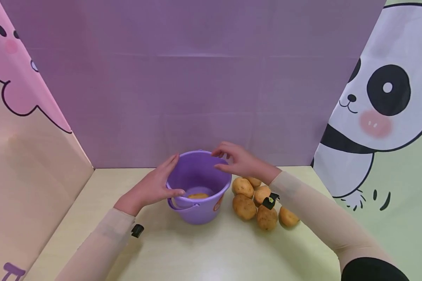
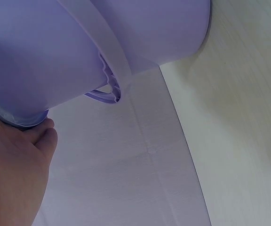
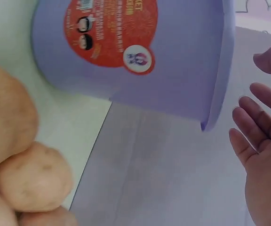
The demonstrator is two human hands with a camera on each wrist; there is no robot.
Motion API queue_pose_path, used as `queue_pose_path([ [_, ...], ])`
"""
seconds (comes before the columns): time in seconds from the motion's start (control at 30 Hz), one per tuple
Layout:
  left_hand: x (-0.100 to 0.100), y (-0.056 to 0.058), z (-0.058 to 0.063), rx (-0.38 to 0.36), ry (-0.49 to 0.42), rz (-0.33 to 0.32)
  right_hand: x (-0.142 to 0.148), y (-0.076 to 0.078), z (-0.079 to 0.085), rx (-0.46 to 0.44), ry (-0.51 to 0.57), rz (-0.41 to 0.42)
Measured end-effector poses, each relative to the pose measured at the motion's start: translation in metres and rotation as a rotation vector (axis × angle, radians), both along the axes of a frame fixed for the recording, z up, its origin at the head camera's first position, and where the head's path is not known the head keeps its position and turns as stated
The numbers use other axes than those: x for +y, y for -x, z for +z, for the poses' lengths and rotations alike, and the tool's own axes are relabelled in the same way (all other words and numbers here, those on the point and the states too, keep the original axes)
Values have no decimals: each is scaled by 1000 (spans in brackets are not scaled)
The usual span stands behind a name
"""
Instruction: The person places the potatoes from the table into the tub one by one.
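Observation:
A purple bucket (image 1: pixel 200 214) stands upright on the table, with a yellowish potato (image 1: pixel 198 196) partly visible at its bottom. My left hand (image 1: pixel 154 187) grips the bucket's left rim, thumb over the near edge; in the left wrist view, fingers (image 2: pixel 46 134) bend at the rim. Over the right side of the rim hovers my right hand (image 1: pixel 236 159), fingers loosely bent and apart, holding nothing. The right wrist view has that hand (image 3: pixel 265 127) clear of the bucket wall (image 3: pixel 182 89). Several potatoes (image 1: pixel 244 207) lie in a group right of the bucket, below my right forearm.
The pale wooden table (image 1: pixel 204 257) ends at a purple backdrop (image 1: pixel 204 86). Side panels carry a pink cartoon figure (image 1: pixel 31 89) at left and a panda (image 1: pixel 383 117) at right. The bucket's handle (image 2: pixel 112 52) hangs down along its outside.

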State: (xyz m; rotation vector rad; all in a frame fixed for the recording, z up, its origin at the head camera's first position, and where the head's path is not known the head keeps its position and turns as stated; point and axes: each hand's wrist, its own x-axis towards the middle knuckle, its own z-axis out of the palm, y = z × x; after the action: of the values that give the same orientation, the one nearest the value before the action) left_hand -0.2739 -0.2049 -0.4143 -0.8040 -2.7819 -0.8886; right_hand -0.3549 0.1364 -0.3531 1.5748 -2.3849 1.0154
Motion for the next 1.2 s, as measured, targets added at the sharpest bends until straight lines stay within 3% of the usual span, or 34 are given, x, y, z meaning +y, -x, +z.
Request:
queue_pose_path([
  [0.23,1,-1,3,2,-11,-4,51,-11,-19,-5,79,-84],
  [0.67,2,-2,1,-10,-17,2,138,-53,-65,-68,35,-313],
  [0.93,0,-3,1,-11,-13,10,170,-72,-96,-96,13,-401],
  [1.2,1,-2,0,-9,-16,8,185,-85,-108,-149,12,-480],
])
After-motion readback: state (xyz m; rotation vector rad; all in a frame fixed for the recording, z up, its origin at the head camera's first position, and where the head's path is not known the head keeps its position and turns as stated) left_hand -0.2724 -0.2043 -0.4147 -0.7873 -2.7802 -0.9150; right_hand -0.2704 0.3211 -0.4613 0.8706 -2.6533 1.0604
